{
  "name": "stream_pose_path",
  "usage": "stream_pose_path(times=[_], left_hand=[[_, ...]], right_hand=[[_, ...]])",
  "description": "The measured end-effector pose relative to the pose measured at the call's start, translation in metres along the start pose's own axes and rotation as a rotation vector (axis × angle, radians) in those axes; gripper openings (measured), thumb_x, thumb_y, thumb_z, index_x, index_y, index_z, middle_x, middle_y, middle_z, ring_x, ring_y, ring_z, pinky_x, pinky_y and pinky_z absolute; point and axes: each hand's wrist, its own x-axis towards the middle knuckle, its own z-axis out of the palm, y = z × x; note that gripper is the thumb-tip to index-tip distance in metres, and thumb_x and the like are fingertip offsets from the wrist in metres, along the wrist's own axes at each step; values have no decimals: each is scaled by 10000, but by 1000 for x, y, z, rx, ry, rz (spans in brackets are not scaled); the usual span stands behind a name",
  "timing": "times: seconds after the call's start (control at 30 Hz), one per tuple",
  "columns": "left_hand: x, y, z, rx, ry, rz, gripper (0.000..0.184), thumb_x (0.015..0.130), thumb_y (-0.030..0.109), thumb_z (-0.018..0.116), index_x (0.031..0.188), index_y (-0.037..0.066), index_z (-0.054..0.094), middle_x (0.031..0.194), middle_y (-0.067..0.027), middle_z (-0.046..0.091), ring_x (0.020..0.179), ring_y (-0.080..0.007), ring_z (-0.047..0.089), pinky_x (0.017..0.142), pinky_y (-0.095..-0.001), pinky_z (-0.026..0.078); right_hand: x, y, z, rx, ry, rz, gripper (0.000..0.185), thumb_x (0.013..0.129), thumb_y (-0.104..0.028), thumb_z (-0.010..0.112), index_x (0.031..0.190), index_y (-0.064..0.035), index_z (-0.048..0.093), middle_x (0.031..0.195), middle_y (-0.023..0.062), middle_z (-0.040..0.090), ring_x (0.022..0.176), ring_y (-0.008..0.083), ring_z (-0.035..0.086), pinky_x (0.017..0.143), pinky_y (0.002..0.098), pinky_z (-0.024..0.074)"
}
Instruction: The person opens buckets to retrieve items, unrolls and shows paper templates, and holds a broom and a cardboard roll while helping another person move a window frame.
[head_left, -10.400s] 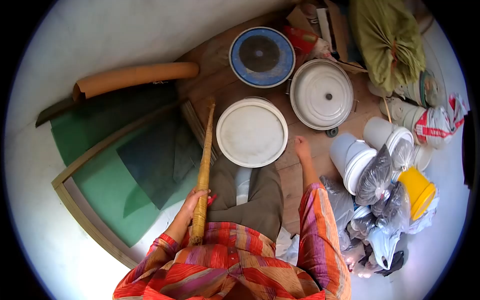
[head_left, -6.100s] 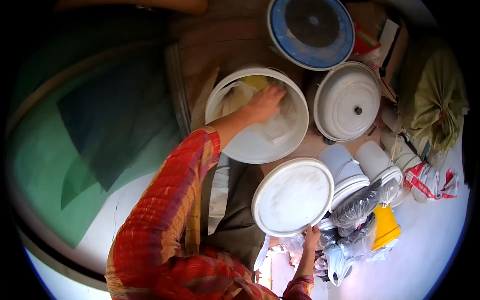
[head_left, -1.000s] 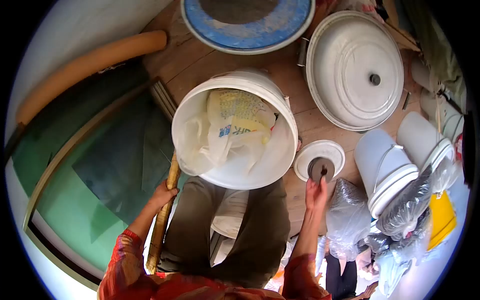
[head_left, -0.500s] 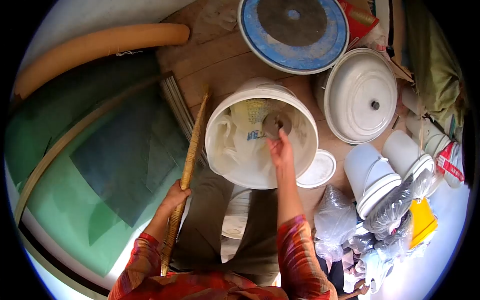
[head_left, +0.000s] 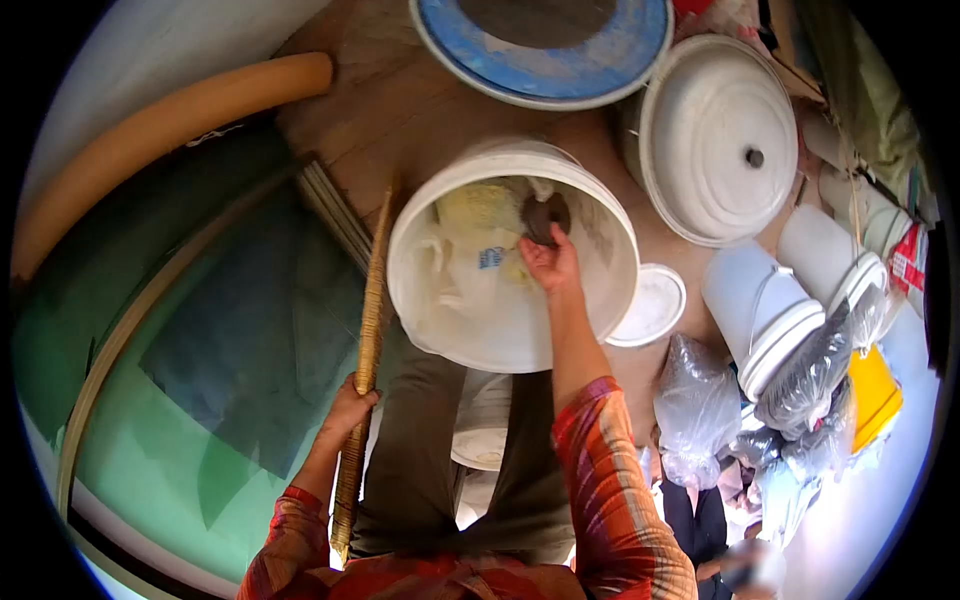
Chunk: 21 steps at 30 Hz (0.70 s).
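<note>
Dark disc [head_left: 545, 216] has gone from over the small white lid [head_left: 650, 305] a second ago to inside the big white bucket [head_left: 500, 345], and the right hand [head_left: 552, 262] went with it. From my end on the head cam, that hand looks to be gripping the disc by its lower edge, next to a pale plastic bag [head_left: 490, 235] with blue lettering. Left hand [head_left: 352, 410] is wrapped around a long tan stick [head_left: 372, 310], left of the bucket. Small lid's on the floor [head_left: 350, 130], right beside the bucket.
</note>
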Motion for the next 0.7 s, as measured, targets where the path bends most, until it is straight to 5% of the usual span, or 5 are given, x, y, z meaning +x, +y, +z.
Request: stream_pose_path(times=[0.33,0.7], left_hand=[[-11,30,4,85,8,-35,496,738,182,621,1157,-23,455,944,-147,598,838,-225,576,744,-322,457],[-16,34,10,151,89,-85,473,752,130,605,1167,-27,443,886,-104,594,754,-185,562,687,-306,463]], right_hand=[[-41,68,-12,215,-37,28,308,812,-144,632,1074,-47,504,1039,98,563,962,243,514,930,377,432],[-28,38,-4,358,-123,-126,307,840,-132,598,1116,-48,495,1066,85,551,932,226,545,847,330,492]])
